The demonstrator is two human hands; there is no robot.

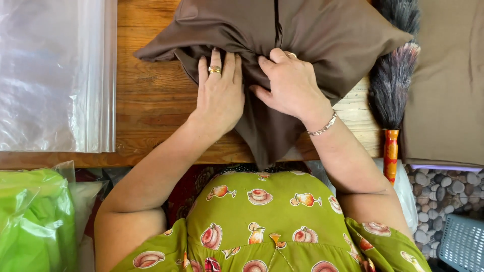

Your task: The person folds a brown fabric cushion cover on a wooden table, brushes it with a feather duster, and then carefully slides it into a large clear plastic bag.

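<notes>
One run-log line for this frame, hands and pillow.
left hand: flat on brown pillow | right hand: pinching pillowcase fabric | pillow: on wooden table | feather duster: right of pillow

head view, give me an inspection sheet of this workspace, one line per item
surface: wooden table, planks bare between the things on it
job's things: brown pillow in a brown cover, loose cover end hanging over the near table edge
clutter: stack of clear plastic bags at far left; feather duster with an orange handle at right of the pillow
hands: left hand flat on the cover, ring on one finger; right hand pressing into the pillow, fingers bunching fabric, bracelet at the wrist
cables: nothing seen
surroundings: green bagged goods at lower left; tan cloth at right; pebble floor; grey basket in the corner
</notes>
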